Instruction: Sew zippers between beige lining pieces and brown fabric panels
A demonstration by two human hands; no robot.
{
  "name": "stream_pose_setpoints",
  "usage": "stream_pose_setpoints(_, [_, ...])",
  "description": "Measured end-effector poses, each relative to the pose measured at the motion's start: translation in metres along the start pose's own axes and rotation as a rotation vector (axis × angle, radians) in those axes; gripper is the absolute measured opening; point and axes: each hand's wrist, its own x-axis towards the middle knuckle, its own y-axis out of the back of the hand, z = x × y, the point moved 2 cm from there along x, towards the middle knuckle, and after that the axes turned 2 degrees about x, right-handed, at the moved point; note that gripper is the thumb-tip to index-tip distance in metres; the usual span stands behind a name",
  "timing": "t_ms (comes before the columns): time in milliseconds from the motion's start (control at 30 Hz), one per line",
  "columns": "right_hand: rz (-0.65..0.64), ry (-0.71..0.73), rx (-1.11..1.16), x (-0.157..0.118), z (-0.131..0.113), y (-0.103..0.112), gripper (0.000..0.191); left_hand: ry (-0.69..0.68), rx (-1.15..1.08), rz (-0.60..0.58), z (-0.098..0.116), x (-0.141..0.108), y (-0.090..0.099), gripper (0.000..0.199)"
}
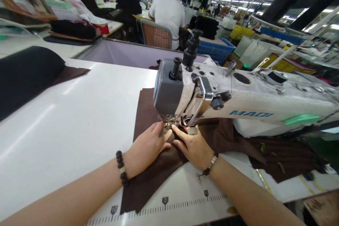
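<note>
A piece of dark brown fabric (148, 173) lies under the head of a white sewing machine (201, 95), on a white table (87, 123). My left hand (147, 148) rests flat on the fabric just left of the presser foot (168, 124), fingers stretched out. To the right of the foot, my right hand (194, 146) presses on the same cloth with its fingers extended and apart. Fingertips of both hands are close to the needle area. The needle itself is too small to make out. More brown fabric runs to the right beneath the machine arm.
Brown pieces with zippers (280, 155) lie at the right. A black fabric stack (23, 77) covers the table's left side. Beyond the table's back edge, a person in a white shirt (168, 16) sits on a chair (156, 34) near a blue crate (215, 47).
</note>
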Motion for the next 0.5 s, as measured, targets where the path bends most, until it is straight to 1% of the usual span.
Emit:
stream_pose_setpoints(200, [0.012, 0.002, -0.025, 0.0006, -0.0007, -0.0004, 0.045, -0.015, 0.033, -0.02, -0.0007, 0.0009, 0.0, 0.026])
stream_pose_setpoints(300, [0.022, 0.001, -0.029, 0.0005, 0.0001, -0.0023, 0.044, 0.005, 0.01, -0.022, -0.0027, 0.0006, -0.0008, 0.026])
stream_pose_setpoints(500, [0.037, 0.009, -0.026, -0.0009, 0.0001, -0.0056, 0.043, 0.003, -0.02, -0.03, -0.0055, -0.0005, -0.0018, 0.027])
